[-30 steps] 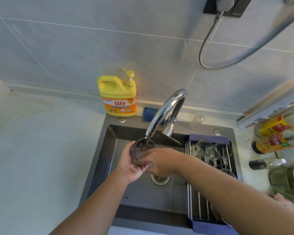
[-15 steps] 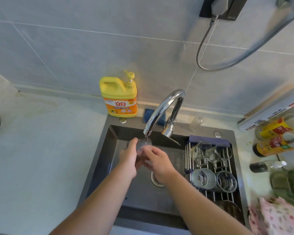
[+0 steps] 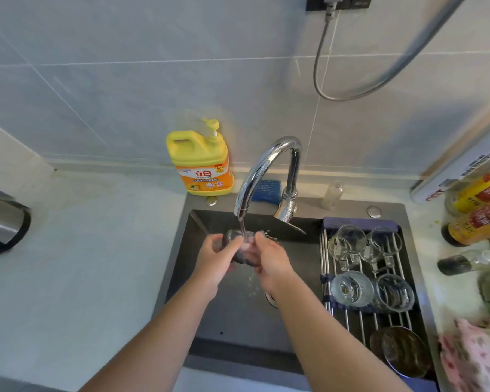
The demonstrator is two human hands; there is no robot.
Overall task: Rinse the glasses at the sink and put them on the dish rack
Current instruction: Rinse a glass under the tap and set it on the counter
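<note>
A clear glass is under the running water from the chrome tap, over the dark sink. My left hand grips the glass from the left and my right hand holds it from the right; the fingers hide most of it. On the roll-up dish rack across the sink's right side lie two clear handled cups at the back and two ribbed glasses in the middle.
A yellow detergent bottle and a blue sponge stand behind the sink. A dark bowl lies at the rack's near end. Sauce bottles and a pink patterned cloth are on the right counter. A kettle is far left.
The glass has tipped from upright under the spout to lying between both hands. The camera has tilted down, so more of the rack shows.
</note>
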